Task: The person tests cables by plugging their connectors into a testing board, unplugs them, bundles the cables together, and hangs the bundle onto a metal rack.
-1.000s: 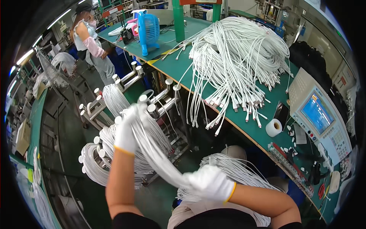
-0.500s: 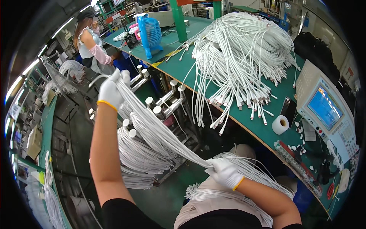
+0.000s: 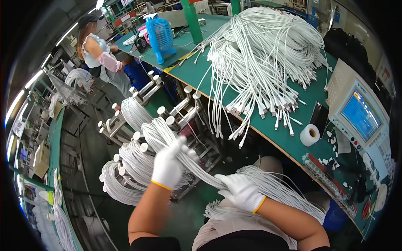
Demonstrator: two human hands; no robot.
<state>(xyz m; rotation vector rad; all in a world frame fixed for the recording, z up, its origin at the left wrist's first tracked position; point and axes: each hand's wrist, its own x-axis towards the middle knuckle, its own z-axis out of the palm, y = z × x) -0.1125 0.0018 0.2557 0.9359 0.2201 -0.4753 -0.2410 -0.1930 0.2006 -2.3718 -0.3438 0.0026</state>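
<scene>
Beside the metal rack [image 3: 190,115], left hand [image 3: 168,164] lower than before, nearer right hand [image 3: 243,191], both closed around cables [image 3: 200,171].

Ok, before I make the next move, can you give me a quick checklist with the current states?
1. Left hand closed on the cable bundle: ok.
2. Right hand closed on the bundle lower down: ok.
3. Bundle's upper end clear of the metal rack: cannot tell, they overlap in this view.
4. Loose cables lying across the lap: ok.
5. Cable pile wholly on the table: not ok, several ends hang past the edge.
</scene>
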